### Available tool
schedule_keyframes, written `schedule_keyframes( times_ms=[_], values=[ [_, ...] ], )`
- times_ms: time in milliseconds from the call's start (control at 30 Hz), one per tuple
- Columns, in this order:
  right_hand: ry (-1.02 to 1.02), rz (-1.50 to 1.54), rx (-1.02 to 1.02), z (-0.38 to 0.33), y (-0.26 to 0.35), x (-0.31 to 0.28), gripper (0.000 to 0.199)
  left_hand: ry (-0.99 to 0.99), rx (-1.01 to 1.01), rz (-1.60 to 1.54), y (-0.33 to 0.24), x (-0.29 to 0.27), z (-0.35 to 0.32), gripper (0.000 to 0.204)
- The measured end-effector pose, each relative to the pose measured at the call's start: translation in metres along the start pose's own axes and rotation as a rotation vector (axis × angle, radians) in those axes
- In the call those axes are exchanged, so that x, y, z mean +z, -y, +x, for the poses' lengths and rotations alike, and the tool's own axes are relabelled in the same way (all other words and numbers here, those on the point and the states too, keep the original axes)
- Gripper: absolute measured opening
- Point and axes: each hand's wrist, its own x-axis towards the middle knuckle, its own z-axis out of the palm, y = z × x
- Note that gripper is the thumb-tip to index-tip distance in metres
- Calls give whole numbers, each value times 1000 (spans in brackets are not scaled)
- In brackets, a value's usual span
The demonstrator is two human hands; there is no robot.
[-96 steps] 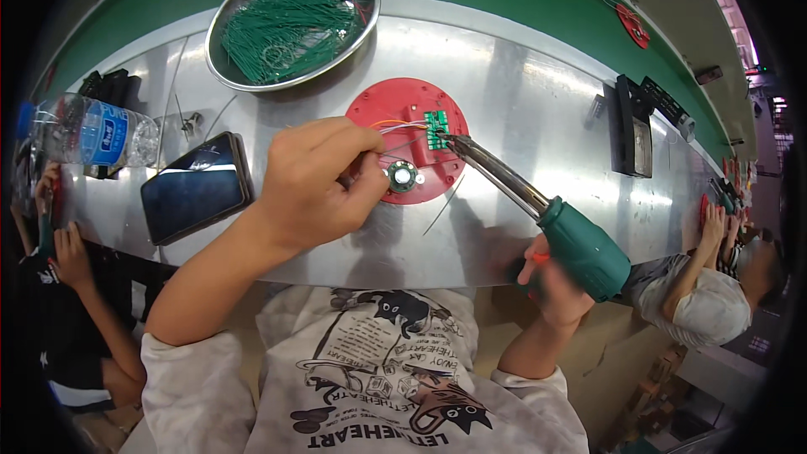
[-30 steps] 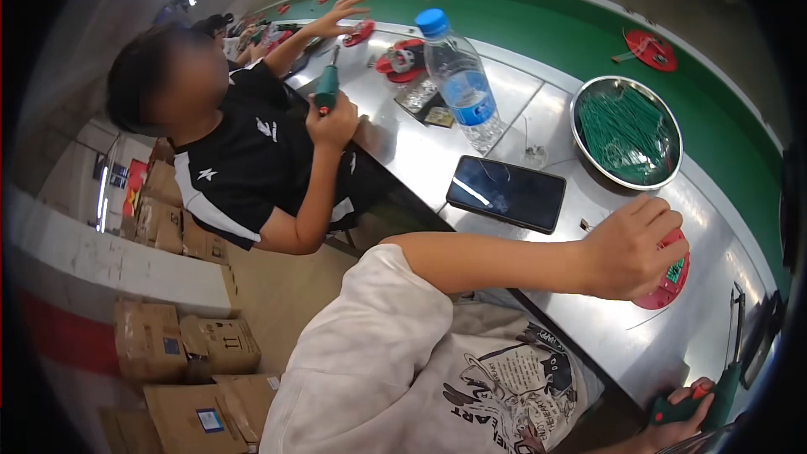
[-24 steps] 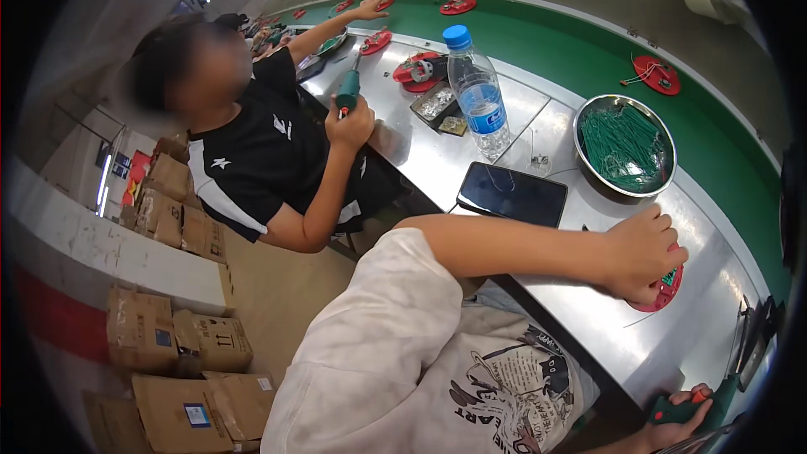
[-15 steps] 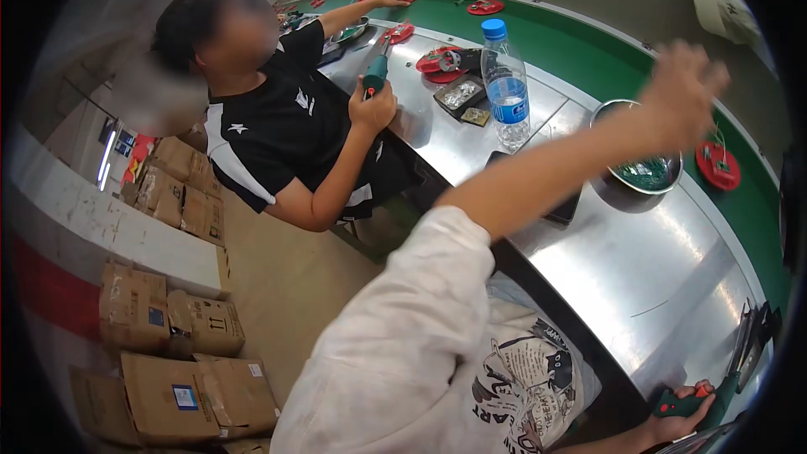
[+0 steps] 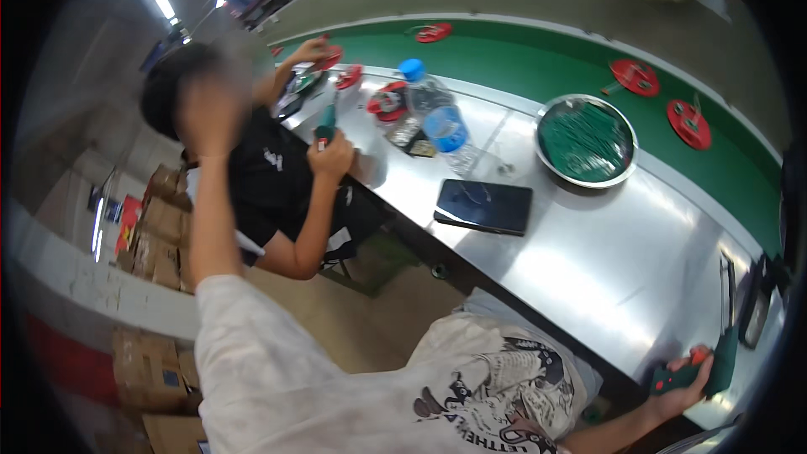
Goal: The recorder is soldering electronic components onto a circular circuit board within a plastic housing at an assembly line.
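My left arm is raised at the left, its hand blurred in front of a co-worker; whether its fingers hold anything cannot be made out. At the lower right my right hand wraps round the handle of a green electric screwdriver with red buttons, held over the metal bench. Between my arms, a black phone lies on the bench. Beyond it stands a steel bowl full of thin green wires. Two red round parts with wires rest on the green belt beyond the bowl.
A blue-capped water bottle stands on the steel bench. The co-worker at the left holds another green screwdriver. Long dark tools lie at the right edge. Cardboard boxes are stacked at the lower left.
My left hand has swung from above the bowl far to the left, uncovering the bowl and phone. My right hand still grips the screwdriver. The view has shifted.
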Motion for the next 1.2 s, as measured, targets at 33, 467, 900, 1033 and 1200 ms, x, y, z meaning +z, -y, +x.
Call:
schedule_keyframes(
  times_ms=[33,467,900,1033,1200],
  values=[
    [-2,11,3,1,3,1,26,145,74,76,9,4,-2,50],
    [55,90,-129,-13,11,14,27,784,-55,53,-96,-47,36,74],
    [36,16,-202,-14,8,2,33,-159,768,-1285,-378,-215,132,34],
    [16,-43,-197,-15,8,14,32,262,888,-1400,-514,-255,121,40],
    [-52,-21,-237,-16,9,23,29,460,666,-1454,-657,-302,98,55]
  ],
)
